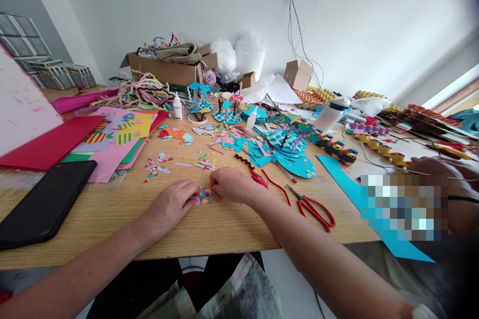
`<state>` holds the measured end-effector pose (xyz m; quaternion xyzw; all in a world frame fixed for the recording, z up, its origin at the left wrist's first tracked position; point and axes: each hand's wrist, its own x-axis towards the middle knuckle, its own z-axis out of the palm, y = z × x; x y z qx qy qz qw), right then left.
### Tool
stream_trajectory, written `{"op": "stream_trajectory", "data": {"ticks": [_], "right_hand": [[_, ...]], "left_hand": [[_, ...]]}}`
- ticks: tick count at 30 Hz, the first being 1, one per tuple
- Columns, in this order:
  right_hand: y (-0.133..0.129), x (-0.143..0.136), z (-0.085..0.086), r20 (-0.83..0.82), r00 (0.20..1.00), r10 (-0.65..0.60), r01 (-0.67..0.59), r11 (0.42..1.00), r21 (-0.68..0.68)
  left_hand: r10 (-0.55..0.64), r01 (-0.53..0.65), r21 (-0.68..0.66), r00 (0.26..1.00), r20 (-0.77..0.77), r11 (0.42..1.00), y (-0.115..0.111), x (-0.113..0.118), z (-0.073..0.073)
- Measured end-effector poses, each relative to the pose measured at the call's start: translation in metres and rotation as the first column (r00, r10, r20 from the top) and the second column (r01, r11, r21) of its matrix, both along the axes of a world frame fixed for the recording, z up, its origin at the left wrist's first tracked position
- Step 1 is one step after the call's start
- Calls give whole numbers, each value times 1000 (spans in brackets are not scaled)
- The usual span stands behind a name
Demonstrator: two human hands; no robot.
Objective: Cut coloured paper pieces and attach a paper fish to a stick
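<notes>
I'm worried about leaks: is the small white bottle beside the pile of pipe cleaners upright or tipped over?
Upright: the small white bottle stands on its base on the table, its narrow nozzle pointing up.

A small paper piece [205, 196], yellow with multicoloured dots and lilac at one end, lies low over the wood, held between left-hand [168, 205] and right-hand [229, 184] fingertips.

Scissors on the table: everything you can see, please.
The scissors have red looped handles and slim, dark, metal-looking blades. They lie flat on the wooden table, between the right forearm and the blue paper strip, tips pointing away and leftward, handles toward the near edge. A fuzzy red stem lies just left of them; contact is unclear. No hand touches them. The blades look nearly closed; sharpness can't be judged.
</notes>
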<state>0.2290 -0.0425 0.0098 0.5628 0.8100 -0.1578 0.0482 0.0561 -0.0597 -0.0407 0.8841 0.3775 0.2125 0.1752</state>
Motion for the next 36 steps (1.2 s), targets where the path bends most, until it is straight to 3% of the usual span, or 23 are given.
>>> {"op": "stream_trajectory", "data": {"ticks": [6,11,16,22,26,30,32,33,34,36], "right_hand": [[-7,21,17,-37,999,-25,28,995,100],[-50,51,29,122,971,-207,180,962,204],[-102,65,9,264,899,-348,330,937,112],[-129,64,-8,285,879,-382,339,922,189],[-130,64,-9,210,884,-418,377,902,209],[-128,70,-9,-60,869,-492,493,848,194],[-127,75,-10,-302,811,-501,559,816,149],[-127,77,-11,-449,744,-495,587,805,86],[-126,79,-13,-601,636,-485,597,802,-15],[-125,82,-18,-830,295,-473,526,806,-272]], "left_hand": [[-4,4,-8,1000,21,1000,-1,-1,3],[-8,7,16,1000,27,1000,-1,1,2],[25,-25,-14,1000,2,1000,0,2,7],[50,-51,-76,999,-12,996,-1,5,26],[-42,43,-34,999,34,998,-5,21,35],[-83,89,-83,994,68,993,-1,44,43],[-56,74,-186,993,99,980,4,56,46],[-31,67,-267,990,136,961,7,61,46],[4,67,-370,982,187,926,10,66,46],[95,114,-592,946,310,798,13,74,45]]}}
